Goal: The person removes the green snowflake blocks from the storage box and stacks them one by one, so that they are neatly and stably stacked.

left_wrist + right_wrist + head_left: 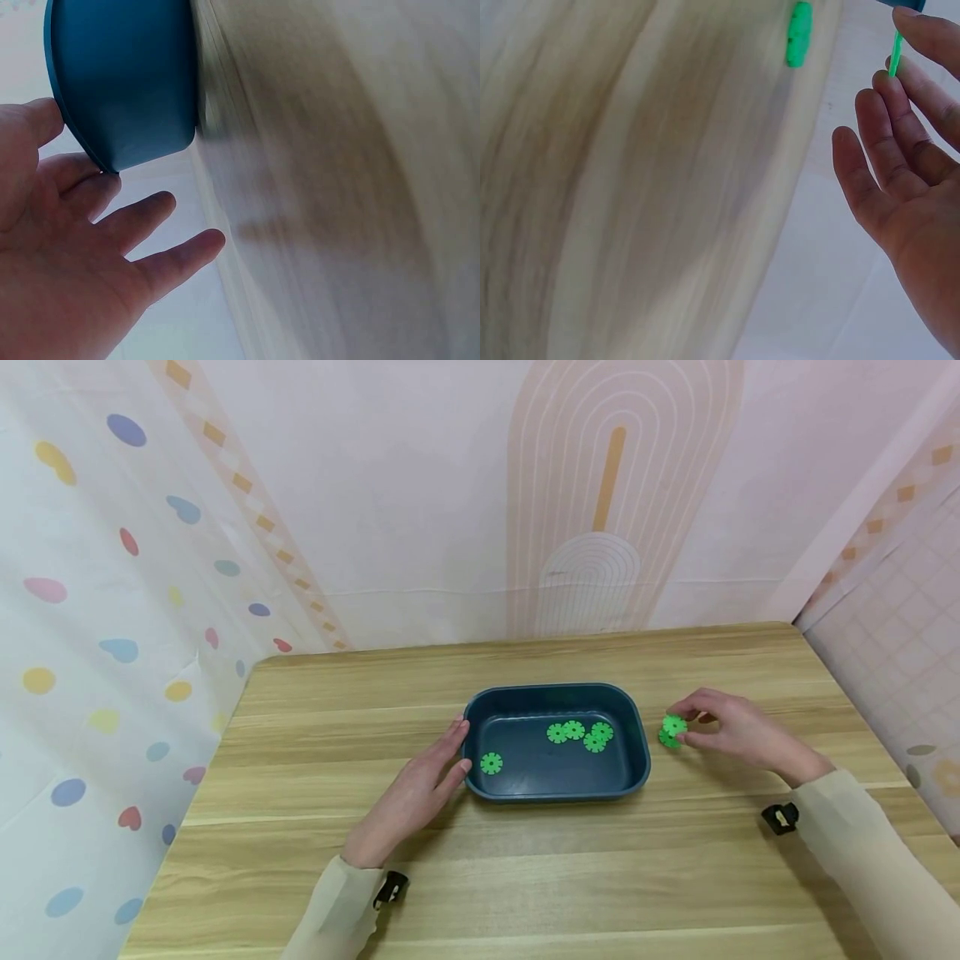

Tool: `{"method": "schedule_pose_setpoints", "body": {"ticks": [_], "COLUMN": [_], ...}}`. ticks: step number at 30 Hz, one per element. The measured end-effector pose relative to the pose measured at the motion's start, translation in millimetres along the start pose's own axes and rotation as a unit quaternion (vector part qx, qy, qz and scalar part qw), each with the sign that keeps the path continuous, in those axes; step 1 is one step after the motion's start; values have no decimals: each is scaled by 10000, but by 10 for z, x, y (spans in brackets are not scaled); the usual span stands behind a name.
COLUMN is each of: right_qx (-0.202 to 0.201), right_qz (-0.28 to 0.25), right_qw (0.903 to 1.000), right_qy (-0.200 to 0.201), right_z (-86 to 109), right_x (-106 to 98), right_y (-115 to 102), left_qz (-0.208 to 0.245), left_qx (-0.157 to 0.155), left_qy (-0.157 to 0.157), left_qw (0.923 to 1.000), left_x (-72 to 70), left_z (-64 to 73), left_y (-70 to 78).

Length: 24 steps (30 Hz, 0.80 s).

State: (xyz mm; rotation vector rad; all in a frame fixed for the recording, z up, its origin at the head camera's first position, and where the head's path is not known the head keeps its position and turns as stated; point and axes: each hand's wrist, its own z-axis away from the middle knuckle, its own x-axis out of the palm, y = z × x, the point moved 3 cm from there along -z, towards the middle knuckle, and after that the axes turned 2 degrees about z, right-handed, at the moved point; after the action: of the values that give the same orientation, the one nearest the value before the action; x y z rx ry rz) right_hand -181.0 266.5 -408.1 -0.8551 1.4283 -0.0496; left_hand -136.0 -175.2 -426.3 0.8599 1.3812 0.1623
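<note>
A dark blue tray [558,798] sits near the middle of the wooden tabletop [600,885], closer to the far edge than to the person. The left hand [418,787] touches the rim at the tray's left end. Its thumb and fingers are spread wide and do not wrap round the tray. It may be there to stop the tray from sliding.

Inside, one lone green disc [491,763] lies flat by the tray's near left corner. Four more green discs [595,742] lie flat toward the right end, in two pairs. They look dropped in any which way, not lined up.

The right hand [742,737] is just past the tray's right edge. Its thumb and finger make a narrow pinch on one thin green disc, the pinched disc [895,54]. They hold it by its rim, likely because it is so flat and small. The other fingers stay out of the way.

Below the pinched disc, a little green stack [799,34] rests on the tabletop, right of the tray. It looks thick from the side, so it is probably a few discs piled up, but their number is hard to tell. Being so near the tray, it seems easy to reach.
</note>
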Motion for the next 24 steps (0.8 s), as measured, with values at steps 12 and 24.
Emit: {"method": "schedule_pose_setpoints", "body": {"ticks": [12,24], "right_qx": [225,186], "right_qz": [207,288], "right_qw": [9992,9985], "right_qy": [-238,-417], "right_z": [-38,-54], "right_x": [45,114], "right_y": [84,131], "left_qz": [-9,-37], "left_qx": [-64,-69], "left_qy": [-67,-89], "left_qw": [10000,9999], "left_x": [0,-9], "left_z": [6,2], "left_y": [1,5]}}
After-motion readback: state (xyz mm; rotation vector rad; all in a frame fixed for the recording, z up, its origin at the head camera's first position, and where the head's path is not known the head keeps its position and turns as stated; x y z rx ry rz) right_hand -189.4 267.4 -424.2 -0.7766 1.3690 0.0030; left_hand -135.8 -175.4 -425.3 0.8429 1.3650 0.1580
